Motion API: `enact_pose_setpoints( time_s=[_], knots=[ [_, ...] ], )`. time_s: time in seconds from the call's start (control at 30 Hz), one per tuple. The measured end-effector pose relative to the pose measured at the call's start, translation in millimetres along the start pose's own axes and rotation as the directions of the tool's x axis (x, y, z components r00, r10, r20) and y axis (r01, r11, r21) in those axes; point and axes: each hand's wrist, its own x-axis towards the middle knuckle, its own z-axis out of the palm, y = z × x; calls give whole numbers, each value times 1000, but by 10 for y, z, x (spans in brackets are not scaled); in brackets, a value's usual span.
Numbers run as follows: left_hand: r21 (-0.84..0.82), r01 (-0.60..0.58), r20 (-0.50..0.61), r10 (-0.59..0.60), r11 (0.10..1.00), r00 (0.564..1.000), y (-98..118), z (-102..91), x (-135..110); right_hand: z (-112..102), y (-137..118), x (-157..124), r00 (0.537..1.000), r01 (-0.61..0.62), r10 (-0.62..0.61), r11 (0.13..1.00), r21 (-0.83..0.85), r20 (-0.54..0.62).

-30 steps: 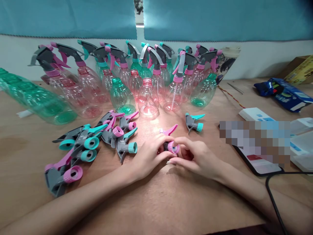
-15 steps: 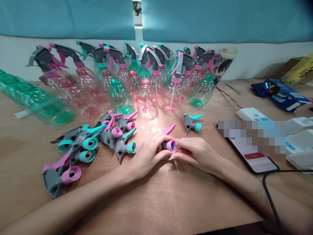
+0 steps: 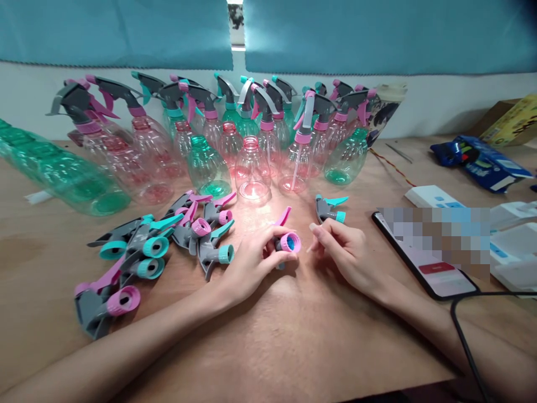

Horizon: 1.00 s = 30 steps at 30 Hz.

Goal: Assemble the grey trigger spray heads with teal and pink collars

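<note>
From my screen I see the bench (image 3: pixel 272 347), its brown top filling the middle and bottom of the frame. Blue cloth (image 3: pixel 113 33) hangs across the top. Below it, I have a crowd of clear pink and green bottles running from the left edge to right of center; many wear spray heads, while others, such as the pink bottle (image 3: pixel 252 179) near the center, have bare necks. A heap of loose spray heads (image 3: pixel 92 308), gray with pink or turquoise parts, lies left of center and down to the lower left.

At mid-frame I have the left hand (image 3: pixel 254 254), its fingers pinching a pink-and-gray spray head (image 3: pixel 277 244) just right of center, lifted trigger pointing up the frame. The right hand (image 3: pixel 346 249) is just to the right, apart from that spray head; its thumb and forefinger are drawn close, and I cannot tell whether anything sits between them.

Over on the right I see a phone (image 3: pixel 444 274) lying flat, partly blurred out, and a blue packet (image 3: pixel 486 162) at the upper right. A turquoise-and-gray spray head (image 3: pixel 324 208) lies just above the right hand. Smallest, the held head's pink collar (image 3: pixel 297 240) faces right, with blue showing inside.
</note>
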Motion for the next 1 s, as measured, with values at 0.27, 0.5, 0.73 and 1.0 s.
enact_pose_setpoints(
  time_s=[0.27, 0.5, 0.73, 1.0],
  knots=[
    [-78, 23, -56, -28, 997, 998, -39, 7, 3, 25, 15, 17, 995, -101, 102, 984, 149, 2],
    [-98, 14, -72, -21, 995, 997, -69, 13, -1, 18, 15, 33, 980, -179, 139, 927, 329, 140],
    [-97, 15, -72, -22, 995, 997, -45, 12, -21, -10, 15, -8, 981, -136, 107, 974, 182, 161],
    [-76, -32, -92, 25, 997, 995, -61, 18, -27, -70, -134, -22, 976, -150, 104, 957, 247, 191]
  ],
)
